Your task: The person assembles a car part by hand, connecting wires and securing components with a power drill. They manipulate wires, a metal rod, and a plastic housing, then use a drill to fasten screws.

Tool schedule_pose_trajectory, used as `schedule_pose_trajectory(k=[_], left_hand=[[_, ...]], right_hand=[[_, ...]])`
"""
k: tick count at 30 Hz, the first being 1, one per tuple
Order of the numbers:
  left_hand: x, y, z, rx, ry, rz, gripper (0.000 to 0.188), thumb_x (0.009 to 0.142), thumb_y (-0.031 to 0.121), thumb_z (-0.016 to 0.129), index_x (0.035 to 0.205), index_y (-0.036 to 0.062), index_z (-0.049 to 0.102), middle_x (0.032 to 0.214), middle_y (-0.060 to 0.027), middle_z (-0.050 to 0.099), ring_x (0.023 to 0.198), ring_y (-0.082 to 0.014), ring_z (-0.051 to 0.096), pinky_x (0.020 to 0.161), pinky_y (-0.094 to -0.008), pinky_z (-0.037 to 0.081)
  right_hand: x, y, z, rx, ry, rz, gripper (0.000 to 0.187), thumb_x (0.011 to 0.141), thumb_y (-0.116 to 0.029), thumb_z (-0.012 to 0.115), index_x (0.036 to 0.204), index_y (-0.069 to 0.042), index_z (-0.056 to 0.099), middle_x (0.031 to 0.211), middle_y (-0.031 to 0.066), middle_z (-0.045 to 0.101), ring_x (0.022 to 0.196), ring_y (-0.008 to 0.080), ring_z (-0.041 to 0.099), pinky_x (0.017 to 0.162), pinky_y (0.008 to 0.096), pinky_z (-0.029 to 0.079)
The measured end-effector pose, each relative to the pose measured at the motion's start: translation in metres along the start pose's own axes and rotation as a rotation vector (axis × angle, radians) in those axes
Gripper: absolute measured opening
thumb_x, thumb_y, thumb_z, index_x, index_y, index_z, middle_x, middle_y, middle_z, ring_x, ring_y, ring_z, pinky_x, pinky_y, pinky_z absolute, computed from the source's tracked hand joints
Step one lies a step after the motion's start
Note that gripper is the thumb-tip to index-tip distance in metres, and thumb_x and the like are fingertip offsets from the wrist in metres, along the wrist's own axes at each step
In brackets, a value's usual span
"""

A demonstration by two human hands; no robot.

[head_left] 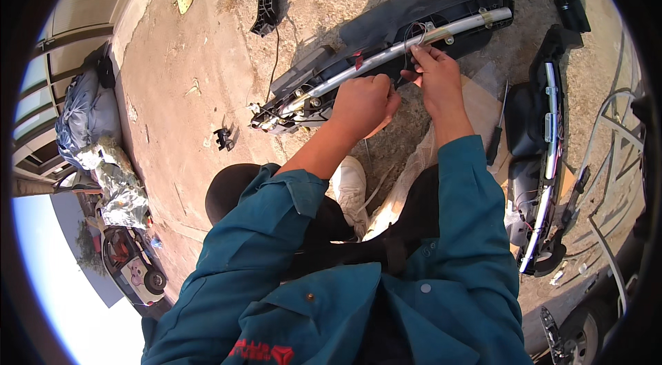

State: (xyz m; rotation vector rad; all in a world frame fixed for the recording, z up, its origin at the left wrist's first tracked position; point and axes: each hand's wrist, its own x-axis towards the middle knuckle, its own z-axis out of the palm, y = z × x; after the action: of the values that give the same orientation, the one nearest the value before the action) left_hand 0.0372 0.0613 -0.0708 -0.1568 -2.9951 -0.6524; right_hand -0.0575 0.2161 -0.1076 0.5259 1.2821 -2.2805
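Note:
A long black plastic panel (414,12) with a silver metal bar (376,59) along it lies on the ground in front of me. Thin dark wire (406,44) loops up over the bar. My right hand (439,79) pinches this wire between thumb and fingers, just beside the bar. Close by on the left, my left hand (363,104) is closed in a fist over the panel's near side. Its fingertips face away, and what it grips is hidden. A small red tag (358,59) sits on the bar between bracket points.
At right lie a second black panel with a silver bar (549,134) and a screwdriver (496,139). A black bracket (264,12) stands beyond the work, and a small black clip (223,138) lies left. Bags (89,113) line the left wall. Grey tubing (614,124) curves at far right.

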Motion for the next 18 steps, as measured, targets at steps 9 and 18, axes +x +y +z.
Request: schedule_pose_trajectory(k=[9, 18], left_hand=[[-0.042, 0.007, -0.028, 0.068, -0.832, 0.152, 0.022, 0.092, 0.027, 0.071, 0.094, 0.0050, 0.073, 0.087, -0.0216, 0.075, 0.088, -0.0474, 0.075, 0.077, -0.0582, 0.058], [-0.057, 0.024, -0.068, -0.054, -1.134, 0.171, 0.032, 0.098, 0.035, 0.071, 0.107, 0.0055, 0.080, 0.102, -0.0242, 0.077, 0.105, -0.0467, 0.073, 0.091, -0.0568, 0.058]], right_hand=[[-0.043, 0.020, -0.043, 0.274, -0.054, 0.197, 0.021, 0.113, -0.024, 0.067, 0.111, -0.005, 0.076, 0.090, 0.0014, 0.070, 0.076, 0.0134, 0.065, 0.075, 0.0356, 0.062], [-0.028, -0.001, -0.048, 0.103, 0.035, 0.088, 0.030, 0.115, -0.034, 0.064, 0.116, -0.006, 0.074, 0.100, 0.0038, 0.073, 0.083, 0.0147, 0.066, 0.079, 0.0376, 0.061]])
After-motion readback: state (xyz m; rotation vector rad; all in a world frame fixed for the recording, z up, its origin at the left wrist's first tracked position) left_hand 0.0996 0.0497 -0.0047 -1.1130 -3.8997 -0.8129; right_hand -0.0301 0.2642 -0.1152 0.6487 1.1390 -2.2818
